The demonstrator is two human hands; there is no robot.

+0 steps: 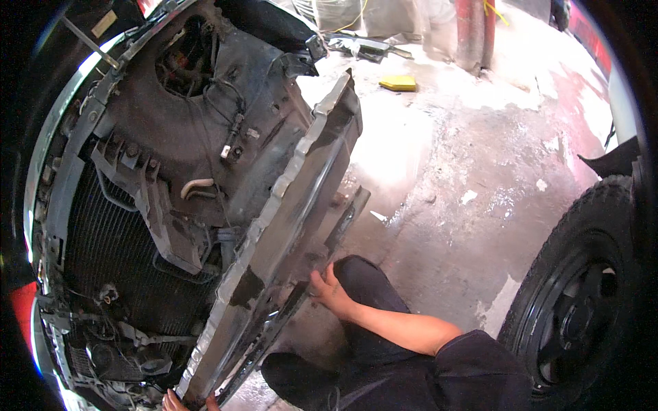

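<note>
A long grey bumper beam (295, 198) with a scalloped, scuffed silver edge runs slantwise across the opened front of a car. Along its near side lies a narrow dark strip (350, 216). My right hand (332, 293) is closed round this strip near its middle, thumb uppermost. At the bottom edge, my left hand (173, 401) shows only by its fingertips, which sit on both sides of the beam's lower end; the rest is cut off. Behind the beam are the car's dark radiator (110, 240) and a bare metal bracket (161, 212).
A black wheel with its tyre (541, 288) stands close on my right. A yellow block (398, 83) lies on the wet, stained floor (452, 198). Farther back are red posts (474, 34) and loose dark parts (367, 46). Cables (233, 123) hang in the car's front.
</note>
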